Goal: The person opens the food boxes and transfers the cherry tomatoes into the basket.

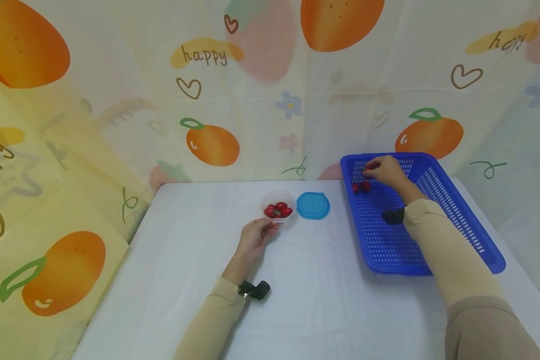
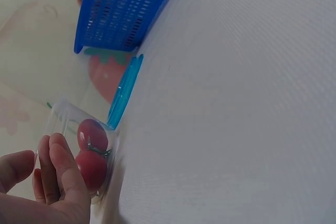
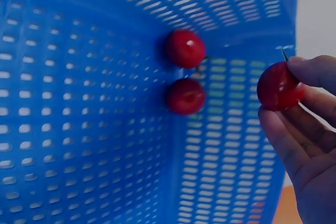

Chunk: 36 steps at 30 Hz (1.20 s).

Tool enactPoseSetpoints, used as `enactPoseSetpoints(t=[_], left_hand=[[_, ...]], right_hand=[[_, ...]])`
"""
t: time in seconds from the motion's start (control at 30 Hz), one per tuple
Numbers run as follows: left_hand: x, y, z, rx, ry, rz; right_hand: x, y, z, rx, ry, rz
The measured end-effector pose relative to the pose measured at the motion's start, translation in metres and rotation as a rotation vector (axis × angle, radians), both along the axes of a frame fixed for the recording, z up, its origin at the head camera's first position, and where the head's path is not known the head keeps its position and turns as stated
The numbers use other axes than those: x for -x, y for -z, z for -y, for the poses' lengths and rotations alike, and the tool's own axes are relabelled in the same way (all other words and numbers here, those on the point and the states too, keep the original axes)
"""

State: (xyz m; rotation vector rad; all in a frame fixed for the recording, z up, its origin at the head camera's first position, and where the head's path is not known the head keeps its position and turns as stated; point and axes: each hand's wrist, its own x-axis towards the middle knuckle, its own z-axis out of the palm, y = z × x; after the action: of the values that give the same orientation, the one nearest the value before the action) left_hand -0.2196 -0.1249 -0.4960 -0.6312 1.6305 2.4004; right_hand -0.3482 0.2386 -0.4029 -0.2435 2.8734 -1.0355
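Observation:
My right hand [image 1: 387, 171] pinches a red cherry tomato [image 3: 279, 87] between thumb and fingers, above the far left corner of the blue plastic basket [image 1: 362, 235]. Below it, two more cherry tomatoes, one [image 3: 185, 49] close beside the other [image 3: 186, 96], lie in that corner of the basket. My left hand [image 1: 253, 236] holds the near rim of a small clear plastic cup [image 2: 67, 113], its thumb and fingers at the edge. Several cherry tomatoes [image 1: 278, 210] sit inside the cup, with green stems showing.
A round blue lid [image 1: 313, 205] lies flat on the white table [image 1: 306, 290], just right of the cup. The tall-sided basket takes up the table's right side. A fruit-patterned curtain [image 1: 261, 100] hangs along the back and the sides.

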Motion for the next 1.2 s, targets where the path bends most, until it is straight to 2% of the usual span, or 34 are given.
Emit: enactPoseSetpoints(t=[0.1,0.33,0.53,0.63,0.9,1.2], left_hand=[[0.0,-0.001,0.0,0.003,0.002,0.002],[0.0,-0.003,-0.001,0.006,0.002,-0.004],[-0.001,-0.003,-0.001,0.004,0.008,-0.005],[-0.001,-0.003,0.0,0.007,0.008,-0.005],[0.0,-0.001,-0.001,-0.01,0.009,-0.01],[-0.001,0.0,0.001,-0.012,0.012,-0.004]], right_hand=[[0.001,0.005,-0.004,-0.011,0.013,-0.001],[0.007,0.022,-0.013,-0.124,0.037,-0.029],[0.007,0.037,-0.015,-0.16,0.085,0.036],[0.006,0.043,-0.013,-0.143,0.095,0.063],[0.008,0.056,-0.012,-0.137,0.122,0.058],[0.008,0.058,-0.012,-0.097,0.131,0.133]])
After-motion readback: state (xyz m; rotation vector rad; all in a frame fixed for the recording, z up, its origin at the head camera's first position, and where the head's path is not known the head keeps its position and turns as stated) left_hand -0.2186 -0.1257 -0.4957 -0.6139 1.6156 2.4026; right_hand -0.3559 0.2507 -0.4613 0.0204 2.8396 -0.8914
